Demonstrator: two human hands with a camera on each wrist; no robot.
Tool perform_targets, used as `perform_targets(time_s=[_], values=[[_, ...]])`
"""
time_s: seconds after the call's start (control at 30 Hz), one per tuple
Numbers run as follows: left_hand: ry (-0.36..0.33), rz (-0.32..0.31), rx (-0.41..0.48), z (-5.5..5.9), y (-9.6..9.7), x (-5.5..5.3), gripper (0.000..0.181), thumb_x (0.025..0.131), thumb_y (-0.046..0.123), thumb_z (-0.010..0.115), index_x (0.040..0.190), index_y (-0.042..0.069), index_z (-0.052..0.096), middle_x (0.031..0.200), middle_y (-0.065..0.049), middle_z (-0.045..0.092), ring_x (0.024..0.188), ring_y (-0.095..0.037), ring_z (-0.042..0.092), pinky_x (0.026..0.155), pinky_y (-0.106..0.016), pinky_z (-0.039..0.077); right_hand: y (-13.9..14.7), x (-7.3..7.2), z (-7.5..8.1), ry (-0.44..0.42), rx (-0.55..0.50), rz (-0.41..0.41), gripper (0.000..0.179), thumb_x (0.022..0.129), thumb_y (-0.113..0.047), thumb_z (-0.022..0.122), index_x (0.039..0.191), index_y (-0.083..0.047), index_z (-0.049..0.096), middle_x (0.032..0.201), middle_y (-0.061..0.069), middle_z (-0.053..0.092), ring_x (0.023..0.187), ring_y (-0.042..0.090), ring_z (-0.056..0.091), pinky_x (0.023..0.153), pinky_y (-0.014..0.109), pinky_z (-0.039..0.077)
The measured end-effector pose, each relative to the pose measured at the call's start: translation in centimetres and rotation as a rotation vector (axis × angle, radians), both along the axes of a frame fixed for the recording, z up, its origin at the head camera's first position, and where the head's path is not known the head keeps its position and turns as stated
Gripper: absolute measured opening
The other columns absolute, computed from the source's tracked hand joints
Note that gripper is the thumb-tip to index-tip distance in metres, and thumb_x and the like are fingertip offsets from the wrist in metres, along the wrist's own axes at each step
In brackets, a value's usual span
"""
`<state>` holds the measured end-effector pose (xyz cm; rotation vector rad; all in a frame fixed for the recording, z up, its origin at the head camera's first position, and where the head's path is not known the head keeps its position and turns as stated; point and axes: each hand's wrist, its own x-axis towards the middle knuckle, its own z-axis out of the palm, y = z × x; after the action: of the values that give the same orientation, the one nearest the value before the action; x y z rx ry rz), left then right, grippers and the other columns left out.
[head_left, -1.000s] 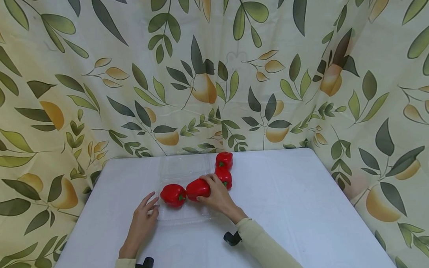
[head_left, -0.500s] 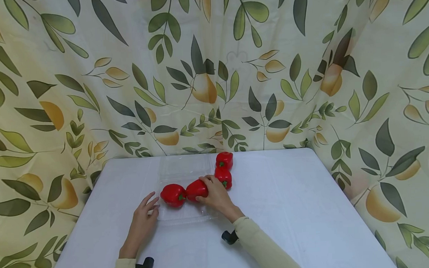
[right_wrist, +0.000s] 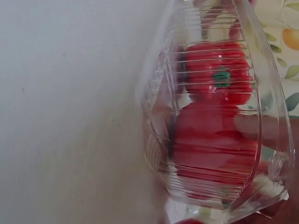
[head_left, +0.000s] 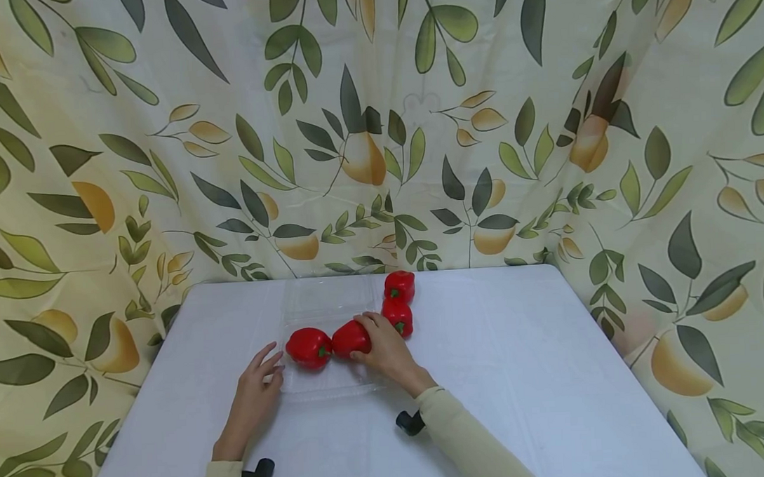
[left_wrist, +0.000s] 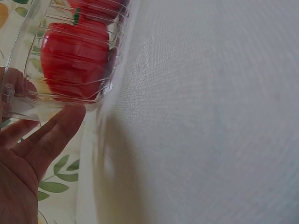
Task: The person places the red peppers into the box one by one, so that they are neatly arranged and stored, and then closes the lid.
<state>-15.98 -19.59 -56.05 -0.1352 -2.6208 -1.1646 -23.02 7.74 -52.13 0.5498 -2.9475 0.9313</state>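
Observation:
A clear plastic clamshell container [head_left: 327,389] lies on the table, its ribbed lid [head_left: 329,296] folded back. Inside sit two red bell peppers side by side, the left pepper [head_left: 308,348] and the right pepper [head_left: 350,339]. My right hand [head_left: 389,350] grips the right pepper from its right side, thumb in front and fingers over the top. At the container's left side, my left hand [head_left: 255,394] rests with fingers fairly straight, touching the plastic wall. In the right wrist view, the held pepper [right_wrist: 210,144] shows through the ribbed wall.
Two more bell peppers stand just right of the container, a far one [head_left: 399,285] and a nearer one [head_left: 399,314] partly behind my right hand. A white cloth covers the table [head_left: 519,374]. A leaf-patterned curtain [head_left: 417,146] hangs behind it.
My right hand has shifted very slightly left while holding the right pepper. The left hand and the other peppers have stayed in place.

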Motion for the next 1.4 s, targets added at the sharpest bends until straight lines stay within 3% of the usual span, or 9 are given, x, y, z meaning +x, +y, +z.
perform_targets(time_s=[0.33,0.6,1.0,1.13,1.4], values=[[0.01,0.005,-0.012,0.0,0.1,0.0,0.036,0.092,0.005,0.061,0.128,-0.002,0.063,0.146,-0.013,0.05,0.102,-0.028,0.071,0.083,-0.039,0.06,0.5,-0.1,-0.4,0.023,0.008,0.026,0.069,0.077,-0.032,0.083,0.138,-0.018,0.053,0.141,0.006,0.054,0.131,0.025,0.049,0.098,0.046,0.056],[0.022,0.007,-0.011,-0.1,0.2,-0.1,0.036,0.091,0.001,0.061,0.126,-0.003,0.063,0.145,-0.015,0.051,0.1,-0.029,0.071,0.081,-0.039,0.061,0.5,-0.1,-0.2,0.027,0.013,0.027,0.074,0.074,-0.03,0.085,0.139,-0.016,0.051,0.142,0.008,0.052,0.131,0.027,0.049,0.099,0.048,0.055],[-0.013,0.009,-0.004,0.2,0.2,0.0,0.037,0.092,0.002,0.061,0.129,-0.002,0.062,0.147,-0.015,0.049,0.103,-0.029,0.07,0.083,-0.04,0.061,0.5,-0.1,-0.2,0.004,-0.001,0.032,0.077,0.074,-0.028,0.086,0.141,-0.017,0.049,0.145,0.008,0.048,0.134,0.028,0.046,0.1,0.05,0.054],[-0.008,0.007,-0.011,0.2,0.2,0.0,0.037,0.092,0.003,0.06,0.128,-0.002,0.062,0.146,-0.014,0.05,0.103,-0.029,0.07,0.083,-0.039,0.061,0.8,0.1,0.6,-0.007,-0.003,0.04,0.077,0.075,-0.028,0.085,0.142,-0.018,0.049,0.147,0.008,0.047,0.135,0.028,0.045,0.1,0.05,0.054],[-0.003,0.004,-0.005,0.2,0.2,0.0,0.037,0.091,0.0,0.061,0.128,-0.003,0.062,0.146,-0.016,0.05,0.102,-0.029,0.07,0.083,-0.039,0.061,1.6,0.8,3.8,0.018,-0.06,0.053,0.068,0.078,-0.027,0.082,0.138,-0.018,0.053,0.145,0.007,0.048,0.133,0.027,0.047,0.092,0.045,0.059]])
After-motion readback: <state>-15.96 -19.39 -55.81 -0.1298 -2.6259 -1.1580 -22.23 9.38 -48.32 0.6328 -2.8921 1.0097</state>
